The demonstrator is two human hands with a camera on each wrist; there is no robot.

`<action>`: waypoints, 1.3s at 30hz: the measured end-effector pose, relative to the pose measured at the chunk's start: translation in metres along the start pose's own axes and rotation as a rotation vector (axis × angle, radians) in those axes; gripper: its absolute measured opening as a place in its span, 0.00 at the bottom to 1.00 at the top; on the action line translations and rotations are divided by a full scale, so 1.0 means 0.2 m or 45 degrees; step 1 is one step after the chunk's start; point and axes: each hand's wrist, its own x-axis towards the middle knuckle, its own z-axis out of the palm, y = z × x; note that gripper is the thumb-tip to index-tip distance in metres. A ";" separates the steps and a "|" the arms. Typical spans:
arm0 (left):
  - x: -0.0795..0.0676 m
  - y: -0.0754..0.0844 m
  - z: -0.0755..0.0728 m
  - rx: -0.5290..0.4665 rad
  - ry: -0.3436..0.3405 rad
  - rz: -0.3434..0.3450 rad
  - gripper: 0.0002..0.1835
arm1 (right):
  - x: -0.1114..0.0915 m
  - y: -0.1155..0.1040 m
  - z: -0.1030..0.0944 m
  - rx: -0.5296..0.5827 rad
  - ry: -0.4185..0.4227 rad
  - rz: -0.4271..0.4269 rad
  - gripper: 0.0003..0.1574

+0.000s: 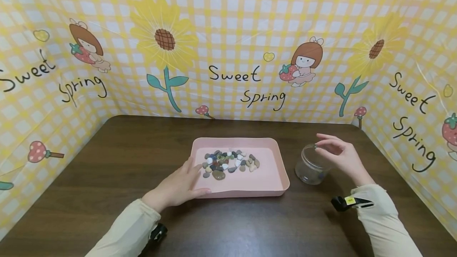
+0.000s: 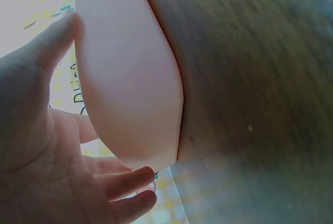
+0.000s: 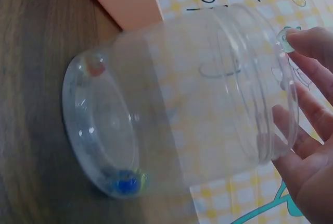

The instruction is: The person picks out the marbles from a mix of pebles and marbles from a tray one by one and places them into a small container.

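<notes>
My left hand (image 1: 176, 187) rests at the left front corner of a pink tray (image 1: 269, 169), its fingers spread and relaxed along the rim. In the left wrist view the thumb touches the edge of the tray wall (image 2: 125, 73). Between thumb and fingertip my right hand (image 1: 342, 158) pinches a small clear greenish glass marble (image 3: 284, 40) right at the mouth of a clear jar (image 1: 310, 168). At the bottom of that jar lie a blue marble (image 3: 126, 184) and a reddish marble (image 3: 94, 66), seen in the right wrist view.
Pebbles and coloured marbles (image 1: 221, 162) are spread over the left and middle of the tray. Tray and jar stand side by side on a dark wooden table (image 1: 150, 142). A yellow checked cloth (image 1: 228, 43) hangs around the table's back and sides.
</notes>
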 end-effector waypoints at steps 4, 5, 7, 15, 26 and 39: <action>0.00 0.00 0.00 0.010 0.007 0.004 0.44 | -0.02 0.02 -0.01 -0.001 0.019 -0.006 0.13; 0.00 0.00 0.00 0.011 0.007 0.004 0.44 | -0.02 0.03 -0.01 -0.001 0.023 -0.008 0.13; 0.00 0.00 0.00 0.011 0.007 0.005 0.44 | -0.03 0.03 -0.01 -0.006 0.031 0.000 0.13; 0.00 -0.01 0.01 0.009 0.004 0.000 0.44 | -0.07 0.03 -0.03 -0.044 0.047 0.053 0.15; 0.01 -0.01 0.01 0.007 -0.004 -0.012 0.45 | -0.09 0.04 -0.03 -0.121 0.088 0.198 0.20; 0.00 -0.01 0.01 -0.012 -0.011 -0.014 0.45 | -0.09 0.03 -0.03 -0.186 0.132 0.249 0.19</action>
